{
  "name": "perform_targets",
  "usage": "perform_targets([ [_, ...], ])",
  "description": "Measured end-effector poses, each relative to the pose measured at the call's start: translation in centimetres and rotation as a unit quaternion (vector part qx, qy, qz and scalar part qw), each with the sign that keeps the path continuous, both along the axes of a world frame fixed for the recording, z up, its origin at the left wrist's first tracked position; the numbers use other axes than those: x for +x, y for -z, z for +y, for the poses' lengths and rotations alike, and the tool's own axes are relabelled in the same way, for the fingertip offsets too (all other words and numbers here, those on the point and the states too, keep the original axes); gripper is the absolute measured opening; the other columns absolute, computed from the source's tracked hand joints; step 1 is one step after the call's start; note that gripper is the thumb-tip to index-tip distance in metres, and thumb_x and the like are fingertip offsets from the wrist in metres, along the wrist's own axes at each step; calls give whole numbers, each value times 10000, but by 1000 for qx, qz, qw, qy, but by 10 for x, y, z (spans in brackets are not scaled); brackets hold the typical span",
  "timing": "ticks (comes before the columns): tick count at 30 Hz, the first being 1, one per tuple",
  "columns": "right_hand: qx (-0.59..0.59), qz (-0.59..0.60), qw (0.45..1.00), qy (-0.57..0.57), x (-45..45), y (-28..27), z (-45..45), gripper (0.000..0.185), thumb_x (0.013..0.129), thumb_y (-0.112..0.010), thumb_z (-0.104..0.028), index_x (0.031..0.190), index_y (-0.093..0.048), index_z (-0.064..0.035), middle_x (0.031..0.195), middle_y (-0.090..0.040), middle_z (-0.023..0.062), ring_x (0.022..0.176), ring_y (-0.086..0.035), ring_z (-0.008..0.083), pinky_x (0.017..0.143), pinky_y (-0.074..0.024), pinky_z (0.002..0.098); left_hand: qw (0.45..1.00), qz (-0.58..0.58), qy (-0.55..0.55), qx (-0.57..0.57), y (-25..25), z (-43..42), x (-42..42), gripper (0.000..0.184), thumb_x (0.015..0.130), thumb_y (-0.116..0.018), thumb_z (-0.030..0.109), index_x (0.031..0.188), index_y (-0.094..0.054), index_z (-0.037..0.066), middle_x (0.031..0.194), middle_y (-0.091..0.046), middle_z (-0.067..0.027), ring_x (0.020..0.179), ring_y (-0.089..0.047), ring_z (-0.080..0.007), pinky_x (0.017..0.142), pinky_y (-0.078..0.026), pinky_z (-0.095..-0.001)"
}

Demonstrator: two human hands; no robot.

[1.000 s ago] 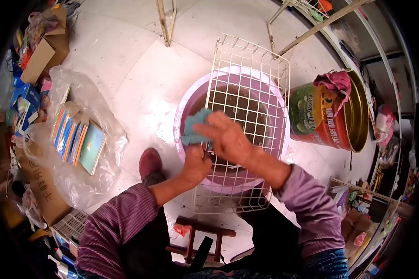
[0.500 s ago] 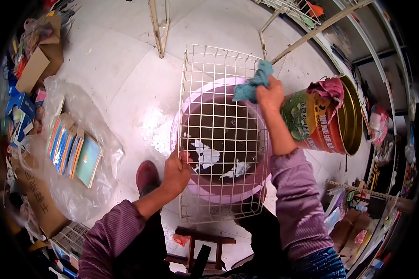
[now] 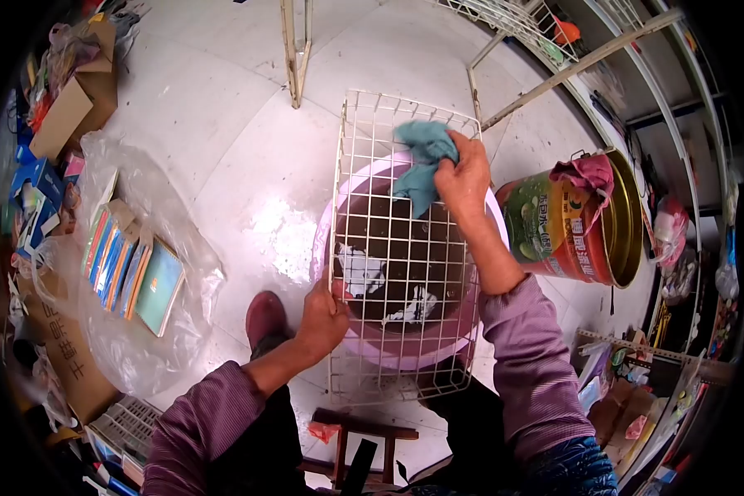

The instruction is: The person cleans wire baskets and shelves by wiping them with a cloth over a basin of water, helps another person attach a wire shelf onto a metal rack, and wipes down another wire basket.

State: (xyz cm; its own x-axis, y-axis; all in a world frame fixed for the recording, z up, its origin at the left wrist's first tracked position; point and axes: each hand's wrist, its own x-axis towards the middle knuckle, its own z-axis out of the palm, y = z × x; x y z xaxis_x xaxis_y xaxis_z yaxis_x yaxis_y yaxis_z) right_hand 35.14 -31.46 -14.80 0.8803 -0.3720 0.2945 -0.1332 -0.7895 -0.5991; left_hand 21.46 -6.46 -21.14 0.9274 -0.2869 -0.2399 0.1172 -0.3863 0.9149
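A white wire basket (image 3: 401, 347) lies across the top of a purple basin (image 3: 326, 236) holding dark water, with pale soaked scraps (image 3: 362, 271) visible through the mesh. Closed on the basket's left side is my left hand (image 3: 323, 318). My right hand (image 3: 466, 180) grips a teal cloth (image 3: 426, 157) against the wires at the basket's upper right. Part of the cloth hangs down over the mesh.
To the right stands a large printed metal bucket (image 3: 546, 219) with a pink cloth (image 3: 587, 175) on its rim. Books (image 3: 132, 264) in clear plastic lie left, beside cardboard boxes (image 3: 62, 116). A wooden stool (image 3: 364, 426) is below; metal rack legs (image 3: 293, 58) rise ahead.
My right hand has carried the teal cloth from the basket's left side to its upper right, then slightly back left. My left hand has shifted down along the left side, and the basket now sits more upright.
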Motion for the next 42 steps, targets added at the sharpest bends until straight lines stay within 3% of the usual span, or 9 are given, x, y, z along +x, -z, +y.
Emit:
perform_targets([
  [7,-119,4,990,-73,2,51,-8,363,663,-665,-76,1022,-621,-59,1098,-541,188,1074,-485,343,860,-435,399,999,-34,-5,-27,-12,-5,1,171,853,-446,-49,1003,-526,-67,829,-626,-158,764,-651,-234,679,-505,-307],
  [9,-119,21,990,-78,-1,45,-25,379,653,-642,-31,1030,-632,-63,1041,-581,184,1012,-537,342,842,-456,387,999,-6,49,-7,-4,-2,-1,600,710,-443,-123,1300,-362,-50,914,-579,-188,780,-622,-301,703,-512,-368],
  [12,257,-9,965,43,-8,41,-41,373,706,-574,10,1076,-615,21,832,-628,114,767,-615,284,753,-491,320,996,-9,64,-56,5,-11,-6,627,700,-433,-126,1318,-338,-82,914,-570,-207,776,-608,-319,699,-508,-371],
  [15,337,-100,934,54,-6,-12,-27,350,730,-574,-2,1074,-603,61,952,-631,115,804,-617,224,735,-482,272,993,-40,88,-62,-6,-21,-1,653,686,-428,-127,1329,-315,-110,918,-561,-216,780,-595,-313,688,-502,-363],
  [19,12,-228,973,23,37,-14,-34,394,719,-587,1,1112,-612,-6,1064,-615,96,930,-594,190,801,-481,276,994,-28,84,-58,-11,-23,-1,668,673,-429,-132,1331,-318,-105,908,-556,-208,785,-585,-299,673,-495,-355],
  [21,254,-92,962,-40,53,-6,-14,334,717,-531,26,1039,-621,40,1065,-600,138,920,-612,257,812,-492,306,995,-30,98,-15,-11,-23,1,667,684,-432,-128,1339,-315,-93,916,-557,-190,775,-583,-285,662,-489,-339],
  [30,203,68,920,-329,-42,-7,28,330,691,-501,52,963,-673,-17,1034,-631,124,914,-615,217,798,-482,257,998,-10,42,-36,-2,-10,-3,449,752,-440,-117,1197,-397,-85,869,-608,-164,762,-628,-272,664,-502,-336],
  [37,326,-165,929,61,7,-16,-52,298,769,-490,40,1041,-612,41,936,-648,121,744,-614,137,618,-504,241,998,22,54,-40,-3,-10,-3,668,700,-455,-113,1341,-272,-130,893,-601,-200,788,-611,-323,690,-503,-366],
  [42,215,-156,962,68,52,58,-35,325,700,-492,36,990,-638,36,1015,-640,137,967,-598,256,879,-452,311,996,-18,87,1,-10,-10,-2,659,704,-457,-119,1336,-272,-136,873,-597,-203,780,-614,-314,671,-502,-366],
])
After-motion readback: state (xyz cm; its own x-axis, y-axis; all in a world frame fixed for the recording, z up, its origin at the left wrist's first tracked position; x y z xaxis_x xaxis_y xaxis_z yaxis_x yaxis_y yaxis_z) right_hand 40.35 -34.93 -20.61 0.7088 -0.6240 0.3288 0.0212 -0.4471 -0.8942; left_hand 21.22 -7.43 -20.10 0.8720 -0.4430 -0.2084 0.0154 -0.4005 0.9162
